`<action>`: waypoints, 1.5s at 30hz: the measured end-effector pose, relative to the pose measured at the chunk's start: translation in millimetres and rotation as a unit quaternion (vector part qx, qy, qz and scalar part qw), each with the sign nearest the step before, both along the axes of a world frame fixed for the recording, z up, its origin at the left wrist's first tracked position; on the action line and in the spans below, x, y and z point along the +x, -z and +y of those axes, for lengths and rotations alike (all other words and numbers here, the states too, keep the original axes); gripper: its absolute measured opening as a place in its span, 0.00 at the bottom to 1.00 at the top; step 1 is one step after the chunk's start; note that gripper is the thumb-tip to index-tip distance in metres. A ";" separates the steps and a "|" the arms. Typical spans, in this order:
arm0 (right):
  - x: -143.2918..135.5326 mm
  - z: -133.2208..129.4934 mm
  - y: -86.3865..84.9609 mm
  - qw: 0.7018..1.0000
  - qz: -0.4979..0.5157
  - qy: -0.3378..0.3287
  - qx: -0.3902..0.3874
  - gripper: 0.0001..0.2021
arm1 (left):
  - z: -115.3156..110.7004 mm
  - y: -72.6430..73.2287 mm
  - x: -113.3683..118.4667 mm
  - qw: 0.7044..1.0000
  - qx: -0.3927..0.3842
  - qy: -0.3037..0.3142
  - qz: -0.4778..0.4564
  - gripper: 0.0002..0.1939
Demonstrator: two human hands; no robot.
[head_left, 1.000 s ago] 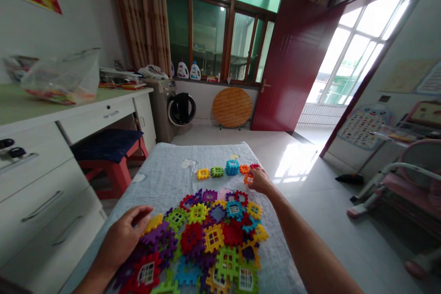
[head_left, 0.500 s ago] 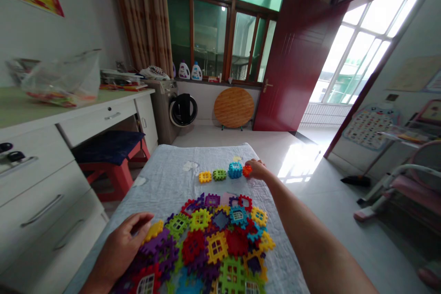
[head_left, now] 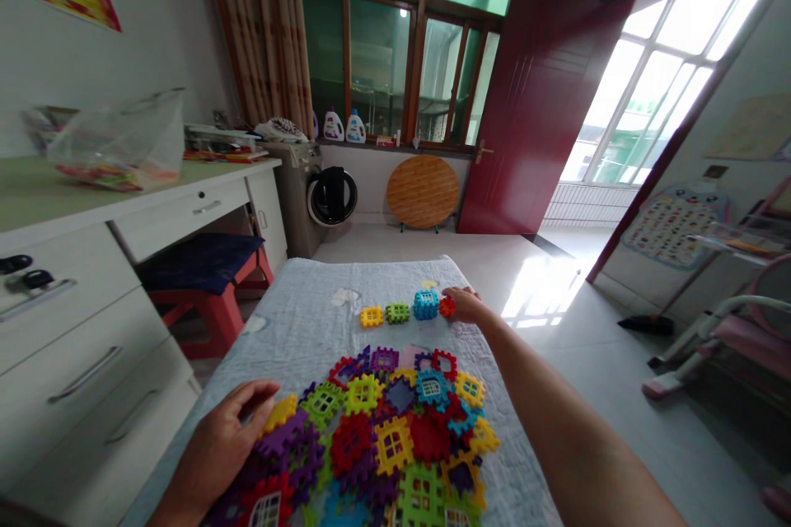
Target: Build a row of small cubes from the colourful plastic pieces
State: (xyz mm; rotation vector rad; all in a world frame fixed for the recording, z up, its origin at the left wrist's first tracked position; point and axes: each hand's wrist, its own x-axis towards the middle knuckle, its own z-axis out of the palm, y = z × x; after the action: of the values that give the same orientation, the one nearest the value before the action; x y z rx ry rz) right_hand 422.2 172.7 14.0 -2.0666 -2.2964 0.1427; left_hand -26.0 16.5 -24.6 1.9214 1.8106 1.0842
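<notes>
My right hand (head_left: 465, 304) reaches to the far right of the cloth-covered table, its fingers closed on a small orange-red interlocking block (head_left: 446, 307). Left of that block, in a row, are a blue cube of joined pieces (head_left: 426, 305), a green block (head_left: 397, 313) and a yellow block (head_left: 372, 317). Near me spreads a pile of notched plastic building pieces (head_left: 394, 445) in several colours, some with window grids. My left hand (head_left: 222, 440) rests at the pile's left edge, fingers loosely curled and apart, beside a yellow piece (head_left: 281, 413).
A pale blue cloth (head_left: 297, 305) covers the table. To the left are a white desk (head_left: 166, 214) and a stool with a dark top (head_left: 201, 262). A washing machine (head_left: 300, 206) and a round wooden board (head_left: 423, 191) stand behind; a pink-seated chair (head_left: 747, 338) is at right.
The view has shifted slightly, moving everything a little to the right. The right hand stays at the orange-red block, which looks slightly turned. The left hand stays beside the pile.
</notes>
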 end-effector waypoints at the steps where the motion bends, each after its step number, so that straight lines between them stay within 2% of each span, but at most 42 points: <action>1: 0.2 0.5 0.1 1.000 0.000 0.000 0.001 0.31 | -0.2 -0.8 0.6 1.000 0.001 0.000 0.001 0.17; 19: -3.0 4.4 2.0 1.000 -0.012 -0.015 0.004 0.33 | -0.8 -3.1 1.4 1.000 -0.005 -0.001 0.008 0.16; 25: -3.6 -5.6 -8.7 1.000 -0.007 -0.003 0.003 0.35 | -1.0 -4.1 2.5 1.000 -0.009 0.002 0.010 0.17; 27: -2.3 -12.9 -14.5 1.000 0.004 0.006 0.015 0.36 | -1.3 -4.2 2.6 1.000 -0.011 0.004 0.012 0.17; 30: 0.7 -29.4 -18.6 0.998 0.037 0.021 0.050 0.30 | -1.5 -3.5 2.0 1.000 -0.014 0.007 0.013 0.18; 35: 7.5 -71.8 -8.8 0.989 0.117 0.006 0.089 0.24 | -2.6 -3.5 1.8 1.000 -0.019 0.014 0.012 0.18; 41: -0.5 -123.4 1.1 0.971 0.237 0.002 0.009 0.14 | -6.3 -11.2 7.2 0.998 -0.033 0.044 -0.001 0.18; 45: -16.7 -136.6 8.2 0.968 0.252 -0.001 0.023 0.12 | -6.9 -14.1 9.1 0.998 -0.043 0.050 -0.012 0.18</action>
State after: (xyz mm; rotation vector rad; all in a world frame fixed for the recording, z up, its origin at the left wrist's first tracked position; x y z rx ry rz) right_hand 405.6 36.0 5.9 -1.7455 -1.9689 0.5392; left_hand -16.9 9.6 -10.5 1.9195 1.6997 0.9769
